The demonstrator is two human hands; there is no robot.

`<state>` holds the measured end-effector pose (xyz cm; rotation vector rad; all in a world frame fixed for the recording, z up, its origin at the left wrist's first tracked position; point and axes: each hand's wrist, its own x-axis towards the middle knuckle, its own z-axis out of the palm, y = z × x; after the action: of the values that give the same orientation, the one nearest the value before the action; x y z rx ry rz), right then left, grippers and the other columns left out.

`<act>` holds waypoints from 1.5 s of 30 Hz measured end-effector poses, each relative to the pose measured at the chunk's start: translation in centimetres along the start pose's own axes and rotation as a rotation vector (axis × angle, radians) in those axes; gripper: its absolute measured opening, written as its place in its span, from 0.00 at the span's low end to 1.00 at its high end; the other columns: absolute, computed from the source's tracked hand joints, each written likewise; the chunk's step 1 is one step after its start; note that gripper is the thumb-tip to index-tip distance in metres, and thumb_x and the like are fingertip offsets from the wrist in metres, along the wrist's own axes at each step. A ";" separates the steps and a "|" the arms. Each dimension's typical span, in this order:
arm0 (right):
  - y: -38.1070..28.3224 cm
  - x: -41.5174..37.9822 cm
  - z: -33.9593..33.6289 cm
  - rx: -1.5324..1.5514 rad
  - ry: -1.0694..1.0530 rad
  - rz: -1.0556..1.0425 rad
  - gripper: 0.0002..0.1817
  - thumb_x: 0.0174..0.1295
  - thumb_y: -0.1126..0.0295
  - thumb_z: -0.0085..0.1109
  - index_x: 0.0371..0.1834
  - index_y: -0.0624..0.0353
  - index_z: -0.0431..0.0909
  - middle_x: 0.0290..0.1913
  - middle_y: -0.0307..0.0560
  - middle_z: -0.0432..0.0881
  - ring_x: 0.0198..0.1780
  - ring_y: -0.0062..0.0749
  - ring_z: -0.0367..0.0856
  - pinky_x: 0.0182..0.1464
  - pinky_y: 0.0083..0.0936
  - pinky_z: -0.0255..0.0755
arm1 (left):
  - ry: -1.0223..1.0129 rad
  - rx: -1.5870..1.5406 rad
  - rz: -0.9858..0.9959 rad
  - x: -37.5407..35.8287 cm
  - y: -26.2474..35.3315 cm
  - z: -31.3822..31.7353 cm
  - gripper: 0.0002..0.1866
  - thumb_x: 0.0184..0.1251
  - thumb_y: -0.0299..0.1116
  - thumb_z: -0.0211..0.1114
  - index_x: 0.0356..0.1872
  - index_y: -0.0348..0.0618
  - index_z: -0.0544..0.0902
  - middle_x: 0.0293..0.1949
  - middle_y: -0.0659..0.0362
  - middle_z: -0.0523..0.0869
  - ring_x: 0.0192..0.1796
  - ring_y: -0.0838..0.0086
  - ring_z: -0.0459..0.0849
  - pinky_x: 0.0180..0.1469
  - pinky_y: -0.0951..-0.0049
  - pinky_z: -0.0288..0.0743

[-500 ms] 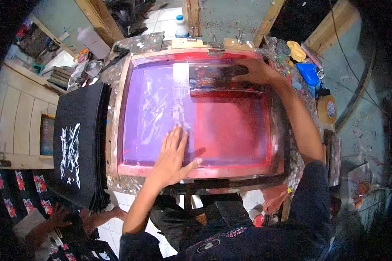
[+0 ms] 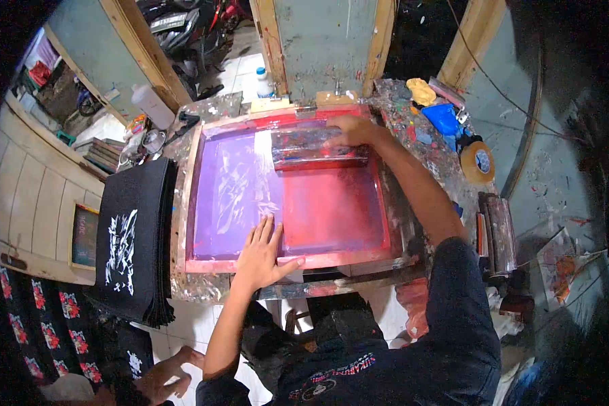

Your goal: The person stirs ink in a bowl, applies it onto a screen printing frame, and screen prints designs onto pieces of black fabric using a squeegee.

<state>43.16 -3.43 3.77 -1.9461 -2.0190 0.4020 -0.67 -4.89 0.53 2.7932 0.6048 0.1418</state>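
Note:
In front of me a framed screen lies on the paint-stained table, its mesh purple at the left and red at the right. My left hand rests with spread fingers on the screen's near edge and the lower purple part. At the far side of the screen, my right hand holds a wide, ink-stained squeegee, fingers over its top right part. A white strip and pale lettering show on the purple mesh. Red ink covers the mesh on the near side of the squeegee.
Black printed cloths hang in a stack at the left edge. A tape roll, a blue bag and a yellow cloth are at the right. A white bottle stands behind. Another person's hand shows at lower left.
The view has shifted, showing the table lower and further left. My right hand stays on the squeegee at the screen's far side. The other person's hands at lower left have moved.

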 end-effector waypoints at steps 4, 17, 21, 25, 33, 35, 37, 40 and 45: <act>0.1 -0.4 0.4 0.006 0.012 -0.016 0.40 0.61 0.42 0.71 0.65 0.65 0.78 0.62 0.66 0.82 0.65 0.55 0.81 0.67 0.42 0.73 | -0.008 -0.004 0.001 0.1 0.2 0.2 0.56 0.62 0.73 0.62 0.75 0.29 0.68 0.79 0.32 0.61 0.82 0.42 0.58 0.82 0.47 0.51; -4.9 -4.1 -3.3 -0.120 0.241 0.066 0.39 0.65 0.42 0.66 0.68 0.63 0.77 0.62 0.65 0.83 0.64 0.58 0.81 0.67 0.46 0.73 | -0.016 -0.041 0.001 -0.2 -0.2 0.4 0.58 0.62 0.77 0.59 0.75 0.28 0.68 0.78 0.31 0.62 0.81 0.40 0.59 0.81 0.45 0.52; -10.9 -14.1 -8.2 -0.037 0.602 0.314 0.33 0.64 0.45 0.69 0.63 0.59 0.80 0.56 0.63 0.86 0.59 0.60 0.84 0.59 0.46 0.76 | -0.305 0.102 -0.119 2.5 2.9 -3.9 0.53 0.65 0.71 0.61 0.73 0.27 0.70 0.77 0.32 0.64 0.80 0.40 0.61 0.81 0.47 0.55; -13.7 -26.4 -5.9 0.120 0.921 0.494 0.29 0.66 0.50 0.70 0.60 0.63 0.80 0.52 0.63 0.88 0.53 0.57 0.88 0.54 0.43 0.78 | 0.129 -0.071 0.299 10.4 5.7 3.6 0.44 0.72 0.57 0.62 0.73 0.25 0.68 0.77 0.33 0.64 0.81 0.41 0.60 0.81 0.46 0.56; -21.0 -46.3 3.8 0.262 1.084 0.968 0.24 0.69 0.59 0.70 0.53 0.72 0.81 0.51 0.57 0.87 0.50 0.35 0.82 0.57 0.33 0.74 | 0.153 0.242 0.278 23.4 9.5 15.0 0.37 0.75 0.44 0.53 0.77 0.26 0.62 0.80 0.40 0.62 0.84 0.49 0.55 0.81 0.39 0.53; -20.9 -48.3 5.6 0.397 1.106 0.974 0.22 0.69 0.59 0.70 0.52 0.71 0.81 0.50 0.55 0.88 0.49 0.35 0.81 0.57 0.33 0.74 | 0.212 0.270 0.290 23.9 9.1 16.5 0.38 0.74 0.46 0.53 0.77 0.27 0.63 0.80 0.42 0.63 0.84 0.50 0.55 0.81 0.40 0.53; -21.1 -49.0 7.0 0.523 1.119 1.025 0.21 0.69 0.60 0.70 0.51 0.70 0.82 0.48 0.53 0.88 0.48 0.34 0.81 0.57 0.33 0.74 | 0.223 0.331 0.303 23.5 8.6 16.5 0.39 0.73 0.47 0.53 0.77 0.29 0.63 0.80 0.43 0.63 0.84 0.51 0.55 0.81 0.41 0.52; -19.7 -48.9 8.9 0.506 1.099 1.076 0.24 0.68 0.58 0.71 0.53 0.70 0.83 0.46 0.53 0.88 0.47 0.35 0.81 0.57 0.35 0.74 | 0.205 0.324 0.319 23.5 9.6 16.0 0.39 0.72 0.48 0.55 0.77 0.31 0.64 0.79 0.44 0.64 0.83 0.53 0.56 0.81 0.41 0.52; -15.3 -46.1 8.6 0.325 1.038 1.083 0.27 0.68 0.54 0.70 0.53 0.72 0.83 0.44 0.56 0.90 0.46 0.35 0.85 0.54 0.35 0.76 | 0.174 0.168 0.320 22.5 10.4 13.0 0.39 0.68 0.47 0.61 0.75 0.32 0.67 0.78 0.44 0.64 0.82 0.53 0.59 0.79 0.41 0.55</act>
<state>27.15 -50.00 0.91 -2.1464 -0.1990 -0.0953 25.78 -7.79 -8.12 3.0452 0.2079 0.4202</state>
